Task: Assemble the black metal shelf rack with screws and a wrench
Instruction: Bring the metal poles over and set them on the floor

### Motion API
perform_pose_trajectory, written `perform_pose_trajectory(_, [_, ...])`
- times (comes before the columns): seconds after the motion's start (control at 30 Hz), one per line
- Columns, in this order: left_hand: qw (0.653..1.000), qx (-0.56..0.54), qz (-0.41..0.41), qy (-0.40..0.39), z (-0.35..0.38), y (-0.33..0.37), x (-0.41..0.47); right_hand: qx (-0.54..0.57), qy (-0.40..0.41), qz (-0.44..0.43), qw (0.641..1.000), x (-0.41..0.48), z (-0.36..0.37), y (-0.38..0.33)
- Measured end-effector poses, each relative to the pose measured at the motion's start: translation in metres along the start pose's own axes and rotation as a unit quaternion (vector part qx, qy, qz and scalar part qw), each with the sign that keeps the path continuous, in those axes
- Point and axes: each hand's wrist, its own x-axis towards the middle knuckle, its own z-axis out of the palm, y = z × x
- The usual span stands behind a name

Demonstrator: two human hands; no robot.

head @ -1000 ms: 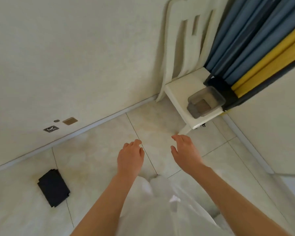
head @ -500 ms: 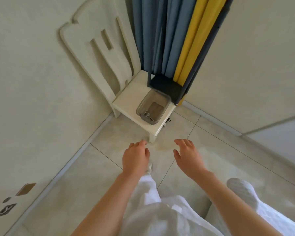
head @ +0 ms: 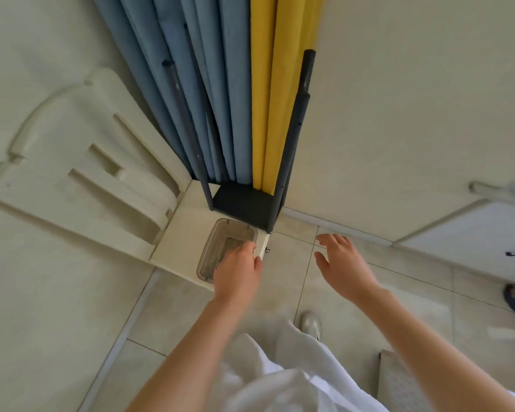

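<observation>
Head — left hand (head: pixel 238 272) at clear container (head: pixel 216 248)

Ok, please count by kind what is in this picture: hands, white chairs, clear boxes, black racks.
Hands: 2 (left hand, right hand)
white chair: 1
clear box: 1
black rack: 1
Total: 5

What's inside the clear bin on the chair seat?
Clear bin: small metal pieces, likely screws, plus a darker flat patch on its floor. The left hand covers the near right part; contents there are hidden.
</observation>
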Motion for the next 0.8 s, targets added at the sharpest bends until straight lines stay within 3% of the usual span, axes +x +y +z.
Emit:
perform_pose_trajectory(0.17, [0.993, -0.108, -0.032, 0.041, 0.004, 0.045, 0.063, 0.015, -0.014, -0.022, 1.000, 0.070, -0.033, 0.022])
perform_pose_trajectory(0.3, [0.968, -0.224, -0.100, 0.049, 0.009, 0.081, 0.109, 0.014, -0.044, -0.062, 0.997, 0.127, -0.061, 0.041])
perform_pose_trajectory(0.43, [0.953, -0.251, -0.145, 0.091, 0.010, 0.106, 0.142, 0.012, -0.068, -0.114, 0.991, 0.182, -0.084, 0.048])
perform_pose_trajectory(0.6, [0.933, -0.283, -0.159, 0.156, 0.004, 0.124, 0.178, -0.001, -0.083, -0.147, 0.986, 0.254, -0.112, 0.042])
perform_pose_trajectory(0.8, [0.930, -0.314, -0.103, 0.161, -0.002, 0.128, 0.213, 0.114, -0.066, -0.138, 0.982, 0.320, -0.129, 0.010])
